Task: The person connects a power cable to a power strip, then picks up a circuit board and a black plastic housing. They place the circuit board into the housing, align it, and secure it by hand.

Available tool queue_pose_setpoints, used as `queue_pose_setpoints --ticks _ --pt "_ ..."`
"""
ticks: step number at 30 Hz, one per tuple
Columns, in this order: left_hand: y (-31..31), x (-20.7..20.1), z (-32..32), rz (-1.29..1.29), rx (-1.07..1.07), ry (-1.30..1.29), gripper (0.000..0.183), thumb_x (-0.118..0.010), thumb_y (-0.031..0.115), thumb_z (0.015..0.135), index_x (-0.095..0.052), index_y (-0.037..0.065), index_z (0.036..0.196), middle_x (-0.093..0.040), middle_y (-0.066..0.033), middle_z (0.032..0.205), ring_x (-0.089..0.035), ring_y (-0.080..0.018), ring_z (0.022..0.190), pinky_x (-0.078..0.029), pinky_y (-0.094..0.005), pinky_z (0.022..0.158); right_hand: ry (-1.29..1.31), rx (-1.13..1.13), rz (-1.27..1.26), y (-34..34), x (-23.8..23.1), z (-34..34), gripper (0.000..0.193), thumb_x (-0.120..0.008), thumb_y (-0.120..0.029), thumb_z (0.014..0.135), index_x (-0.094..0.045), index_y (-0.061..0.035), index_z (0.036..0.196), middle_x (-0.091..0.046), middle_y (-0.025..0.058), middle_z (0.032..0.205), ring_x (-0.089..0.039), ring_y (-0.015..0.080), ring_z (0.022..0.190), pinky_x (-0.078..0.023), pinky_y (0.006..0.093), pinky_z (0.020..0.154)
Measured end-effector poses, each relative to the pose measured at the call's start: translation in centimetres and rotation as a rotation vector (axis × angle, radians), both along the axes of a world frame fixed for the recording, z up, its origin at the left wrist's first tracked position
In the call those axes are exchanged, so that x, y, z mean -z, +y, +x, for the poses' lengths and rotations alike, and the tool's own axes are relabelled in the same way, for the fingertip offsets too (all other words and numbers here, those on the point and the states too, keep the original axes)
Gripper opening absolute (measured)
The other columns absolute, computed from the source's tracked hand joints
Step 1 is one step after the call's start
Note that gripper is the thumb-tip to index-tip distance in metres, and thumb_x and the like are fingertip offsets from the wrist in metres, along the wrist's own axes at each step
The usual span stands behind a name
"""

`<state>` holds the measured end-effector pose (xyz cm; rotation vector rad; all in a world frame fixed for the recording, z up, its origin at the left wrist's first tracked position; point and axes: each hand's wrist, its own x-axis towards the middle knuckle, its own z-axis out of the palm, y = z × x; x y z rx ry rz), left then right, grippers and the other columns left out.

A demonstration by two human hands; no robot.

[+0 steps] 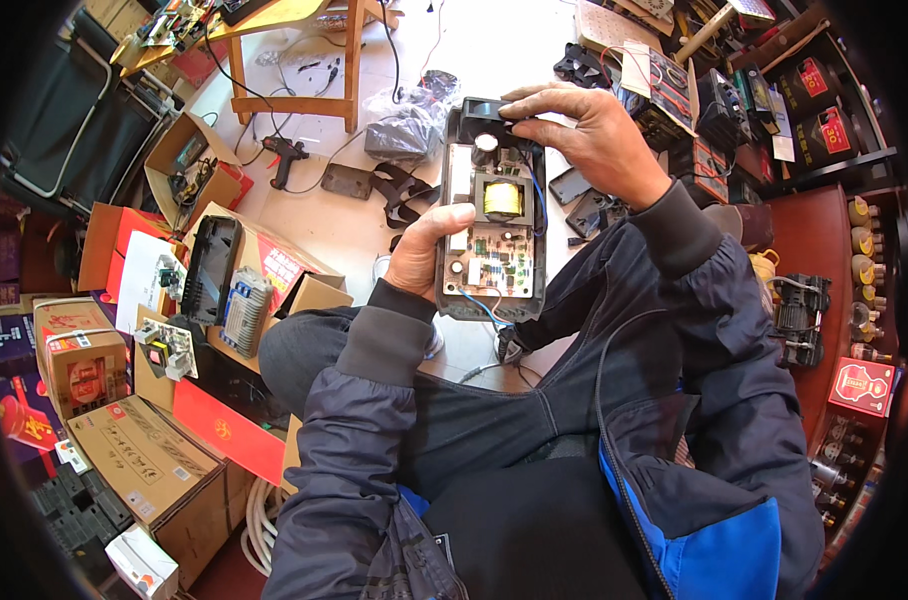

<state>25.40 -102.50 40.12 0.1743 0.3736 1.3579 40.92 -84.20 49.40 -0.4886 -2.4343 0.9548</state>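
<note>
My left hand (419, 252) grips an open black charger case (454, 308) by its left side, the thumb lying over the edge. Inside the case lies a circuit board (486, 278) with a yellow-wrapped transformer (504, 199), capacitors and small parts. At the far end sits a black part that looks like a small cooling fan (481, 112). My right hand (599, 135) pinches this part's right side with thumb and fingers. A blue wire (539, 190) runs along the right side of the board, and cables leave the near end.
Cardboard boxes (139, 460) crowd the left, with a black case half (212, 270), a finned metal housing (246, 312) and loose circuit boards (169, 345). On the floor ahead are a glue gun (284, 160) and a plastic-wrapped item (404, 130). Shelves of bulbs (862, 270) line the right.
</note>
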Motion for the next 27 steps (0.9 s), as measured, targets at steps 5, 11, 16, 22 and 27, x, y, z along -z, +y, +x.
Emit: queue_pose_setpoints --ticks 5,11,16,22,27 --pt "-0.1 -0.1 0.1 0.014 -0.012 0.08 0.064 -0.07 0.02 0.087 -0.048 -0.002 0.142 -0.068 -0.0184 0.121 -0.074 -0.0264 0.097 -0.065 -0.039 0.084 0.067 0.08 0.004 -0.1 -0.1 1.7 0.037 -0.071 -0.016 0.098 -0.068 -0.003 0.133 -0.067 0.0103 0.134 -0.062 0.0175 0.121 -0.049 0.0303 0.102" --pt "-0.4 -0.1 0.7 0.005 -0.017 0.137 0.069 -0.073 0.017 0.085 -0.045 0.0 0.146 -0.065 -0.0156 0.125 -0.071 -0.0262 0.107 -0.061 -0.0401 0.092 0.256 0.482 -0.785 -3.2 1.9 4.1 0.067 -0.075 -0.04 0.094 -0.05 0.0059 0.135 -0.065 0.0144 0.122 -0.066 0.0204 0.109 -0.053 0.0344 0.098" --pt "-1.1 -0.2 1.4 -0.036 0.055 0.383 0.077 -0.082 0.014 0.077 -0.048 0.001 0.144 -0.065 -0.0106 0.128 -0.066 -0.0228 0.113 -0.052 -0.0381 0.102 0.408 0.198 -1.245 -6.1 3.8 3.3 0.055 -0.076 -0.035 0.093 -0.057 0.0012 0.131 -0.067 0.0065 0.116 -0.066 0.014 0.104 -0.052 0.0309 0.092" --pt "-1.2 -0.3 2.1 0.034 0.089 0.443 0.088 -0.085 0.016 0.077 -0.041 0.004 0.152 -0.058 -0.0088 0.138 -0.057 -0.022 0.125 -0.044 -0.0379 0.109 0.497 0.265 -1.222 -6.8 3.1 2.6 0.045 -0.078 -0.021 0.091 -0.057 0.0019 0.124 -0.069 0.0076 0.11 -0.069 0.0138 0.092 -0.057 0.0302 0.085" --pt "-0.4 0.1 2.1 0.067 -0.069 0.376 0.09 -0.085 0.029 0.079 -0.04 -0.003 0.15 -0.059 -0.0114 0.138 -0.056 -0.0223 0.128 -0.042 -0.0363 0.111 0.454 0.229 -1.197 -6.4 4.0 2.5 0.03 -0.075 -0.019 0.092 -0.064 0.002 0.111 -0.071 0.0055 0.092 -0.068 0.0128 0.077 -0.058 0.0277 0.073"
